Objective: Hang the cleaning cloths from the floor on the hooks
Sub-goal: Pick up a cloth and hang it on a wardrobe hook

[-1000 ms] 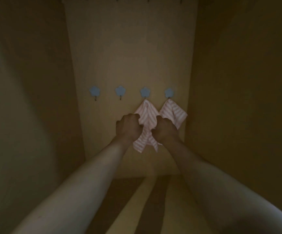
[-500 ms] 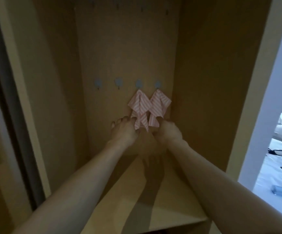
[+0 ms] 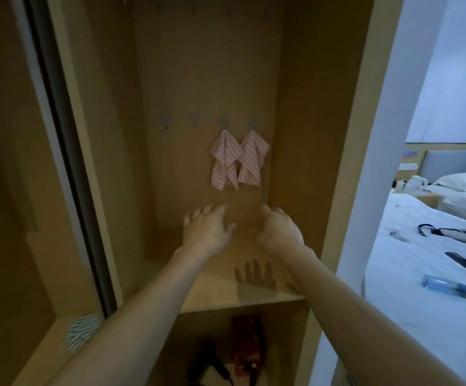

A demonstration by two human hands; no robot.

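Observation:
Two pink-striped cloths hang on the wardrobe's back panel: the left cloth (image 3: 224,160) and the right cloth (image 3: 252,160), each from one of the two right-hand hooks (image 3: 223,122). Two more hooks (image 3: 167,119) to their left are bare. My left hand (image 3: 206,229) and my right hand (image 3: 277,228) hover below the cloths above the shelf (image 3: 243,295), fingers relaxed, holding nothing. A green-striped cloth (image 3: 82,332) lies low at the left beside my left forearm.
A sliding door frame (image 3: 59,151) borders the wardrobe on the left. Below the shelf sit a red-brown object (image 3: 247,346) and a dark hair dryer (image 3: 212,366). To the right a bed (image 3: 421,274) carries a bottle (image 3: 449,286), a phone and straps.
Both hands have let go of the left pink cloth and drawn back downward. The view has pulled away from the wardrobe, so the shelf, the lower compartment and the bed now show.

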